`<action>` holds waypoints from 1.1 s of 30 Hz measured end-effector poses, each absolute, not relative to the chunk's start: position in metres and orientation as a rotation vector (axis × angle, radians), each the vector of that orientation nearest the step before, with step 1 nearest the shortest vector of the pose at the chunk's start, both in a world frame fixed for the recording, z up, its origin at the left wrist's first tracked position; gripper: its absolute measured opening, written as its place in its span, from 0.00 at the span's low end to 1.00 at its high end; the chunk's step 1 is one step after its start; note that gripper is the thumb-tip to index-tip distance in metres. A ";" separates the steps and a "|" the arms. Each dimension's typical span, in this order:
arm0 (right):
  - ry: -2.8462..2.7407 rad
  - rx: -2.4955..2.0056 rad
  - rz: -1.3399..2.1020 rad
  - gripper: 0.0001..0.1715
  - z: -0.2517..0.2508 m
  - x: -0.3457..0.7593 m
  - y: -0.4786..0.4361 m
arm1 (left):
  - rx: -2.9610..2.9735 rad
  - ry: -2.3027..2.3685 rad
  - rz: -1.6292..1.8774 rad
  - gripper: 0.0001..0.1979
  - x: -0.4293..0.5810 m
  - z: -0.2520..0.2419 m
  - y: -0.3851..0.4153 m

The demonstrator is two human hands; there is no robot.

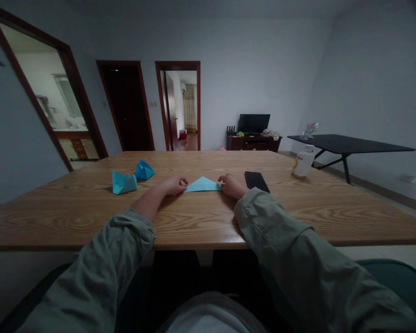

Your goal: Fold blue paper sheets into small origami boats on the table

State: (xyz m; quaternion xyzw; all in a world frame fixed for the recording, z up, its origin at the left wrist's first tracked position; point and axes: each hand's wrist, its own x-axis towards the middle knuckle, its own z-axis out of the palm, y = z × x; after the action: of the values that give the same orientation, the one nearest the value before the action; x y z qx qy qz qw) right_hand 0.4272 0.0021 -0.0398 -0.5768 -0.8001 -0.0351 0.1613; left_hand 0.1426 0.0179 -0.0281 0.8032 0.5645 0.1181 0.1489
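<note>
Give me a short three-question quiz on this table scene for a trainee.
1. What lies between the left hand and the right hand?
A) a white bottle
B) a flat blue paper triangle
C) a black phone

2. True or false: the black phone lies nearer the right hand than the left hand.

3. How many folded blue paper models sit on the wooden table to the left of the triangle?

Key: 1. B; 2. True; 3. Two.

Both hands (173, 185) (232, 186) touch a blue paper triangle (203, 185).
</note>
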 end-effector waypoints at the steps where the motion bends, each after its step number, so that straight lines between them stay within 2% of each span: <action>1: -2.329 -1.597 -0.134 0.20 -0.039 0.422 -0.001 | 2.360 1.609 0.341 0.19 0.145 -0.027 0.017; 4: -2.523 -1.432 -0.079 0.24 -0.041 0.403 -0.010 | 2.512 1.521 0.353 0.20 0.156 -0.024 0.009; 9: -2.633 -1.410 0.050 0.40 -0.044 0.386 -0.013 | 2.580 1.533 0.304 0.25 0.172 -0.019 -0.003; 12: -2.633 -1.401 0.093 0.43 -0.044 0.387 -0.014 | 2.624 1.544 0.297 0.23 0.174 -0.018 -0.005; 20: -2.621 -1.367 0.135 0.39 -0.037 0.388 -0.020 | 2.660 1.588 0.273 0.18 0.172 -0.012 -0.007; 29: -2.384 -1.439 0.009 0.31 -0.030 0.387 -0.029 | 2.787 1.520 0.642 0.15 0.177 -0.005 -0.011; 33: -2.363 -1.471 0.006 0.31 -0.027 0.386 -0.032 | 2.788 1.470 0.723 0.13 0.179 -0.004 -0.010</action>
State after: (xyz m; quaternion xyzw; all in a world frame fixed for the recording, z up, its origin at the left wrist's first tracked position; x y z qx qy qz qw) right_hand 0.3861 -0.0320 -0.0269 -0.5200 -0.8354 0.0021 0.1783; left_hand 0.1788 -0.0105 -0.0040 0.8612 0.4542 0.2234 -0.0461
